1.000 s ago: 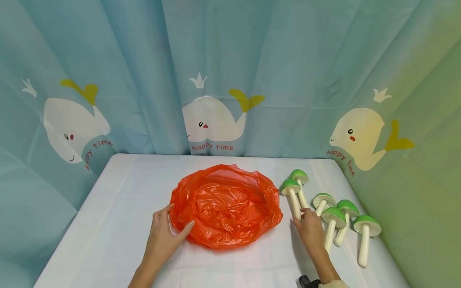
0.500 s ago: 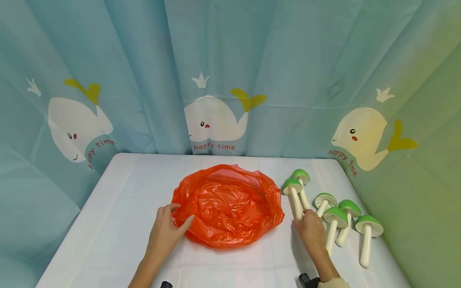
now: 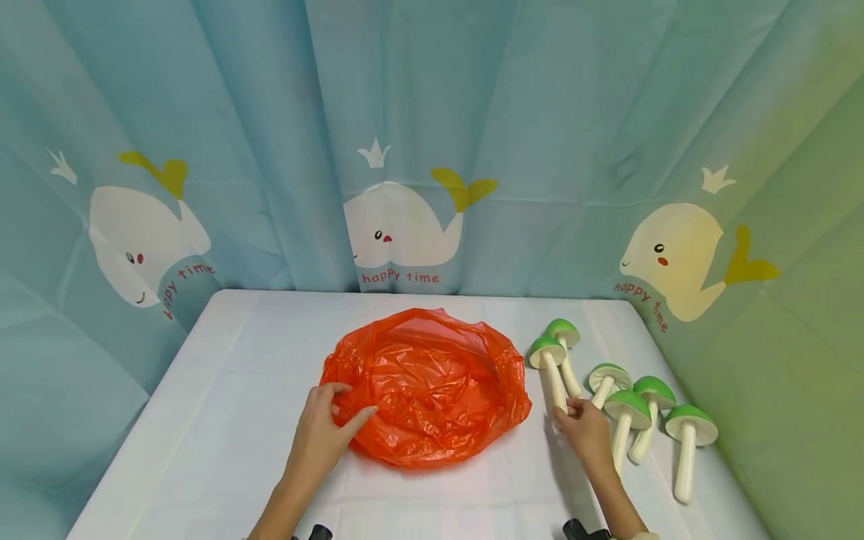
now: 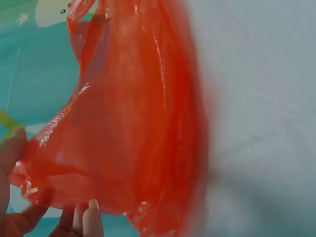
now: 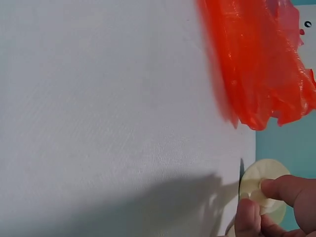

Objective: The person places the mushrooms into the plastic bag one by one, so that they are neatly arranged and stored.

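A translucent red plastic bag (image 3: 428, 382) stands mid-table with its mouth spread wide. At its left side my left hand (image 3: 317, 431) touches the rim, thumb and fingers apart; the left wrist view has these fingers (image 4: 93, 219) along the bag's edge. My right hand (image 3: 590, 431) pinches the lower stem of a green-capped toy mushroom (image 3: 551, 371), right of the bag. Just behind it lies a second mushroom (image 3: 564, 334). In the right wrist view, the pale cap underside (image 5: 252, 177) shows past the thumb and finger, which partly hide the stem.
Several more green-capped mushrooms (image 3: 686, 450) lie to the right, close to my right hand. The white table (image 3: 202, 450) is bounded by a blue curtain (image 3: 574, 150) with whale prints behind and a greenish curtain side on the right.
My left hand has shifted slightly right, its fingertips farther over the bag's rim. My right hand stays at the mushroom stem with little movement; the mushrooms lie nearly as before.
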Motion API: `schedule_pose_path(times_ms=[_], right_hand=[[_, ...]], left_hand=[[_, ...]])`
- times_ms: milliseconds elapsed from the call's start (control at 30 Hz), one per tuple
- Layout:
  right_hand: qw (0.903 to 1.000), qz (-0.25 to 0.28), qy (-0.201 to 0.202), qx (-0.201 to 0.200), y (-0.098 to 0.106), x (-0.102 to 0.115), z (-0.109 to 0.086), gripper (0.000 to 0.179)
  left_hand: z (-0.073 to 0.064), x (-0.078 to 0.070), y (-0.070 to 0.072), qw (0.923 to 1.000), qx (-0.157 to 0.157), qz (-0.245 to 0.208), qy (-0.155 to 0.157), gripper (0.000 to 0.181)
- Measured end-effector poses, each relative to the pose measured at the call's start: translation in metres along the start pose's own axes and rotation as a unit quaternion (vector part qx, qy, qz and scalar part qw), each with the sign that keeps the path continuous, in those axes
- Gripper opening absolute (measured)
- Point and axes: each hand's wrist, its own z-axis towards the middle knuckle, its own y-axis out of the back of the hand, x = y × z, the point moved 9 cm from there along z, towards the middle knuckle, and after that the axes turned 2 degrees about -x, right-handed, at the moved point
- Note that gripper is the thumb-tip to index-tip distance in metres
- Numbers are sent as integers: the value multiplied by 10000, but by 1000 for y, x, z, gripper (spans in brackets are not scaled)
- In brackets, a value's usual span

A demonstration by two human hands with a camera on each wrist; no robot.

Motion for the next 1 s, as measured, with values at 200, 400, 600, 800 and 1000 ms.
schedule_pose_path(times_ms=[200,400,600,800,1000], right_hand=[[9935,716,-719,519,-4,-12,-2,40],[9668,2010,-1301,890,-12,-13,-6,51],[9280,3227,-1639,884,-5,4,-14,59],[9068,3788,-1593,941,8,29,-29,62],[8919,4149,-1388,1145,0,48,-40,45]], left_hand=[[0,-2,5,9996,-266,73,-109,40],[-1,0,9,9991,-427,45,-33,38],[-1,0,10,9988,-479,22,-12,35],[-2,0,10,9986,-531,0,-11,36],[-3,2,11,9977,-672,48,-62,35]])
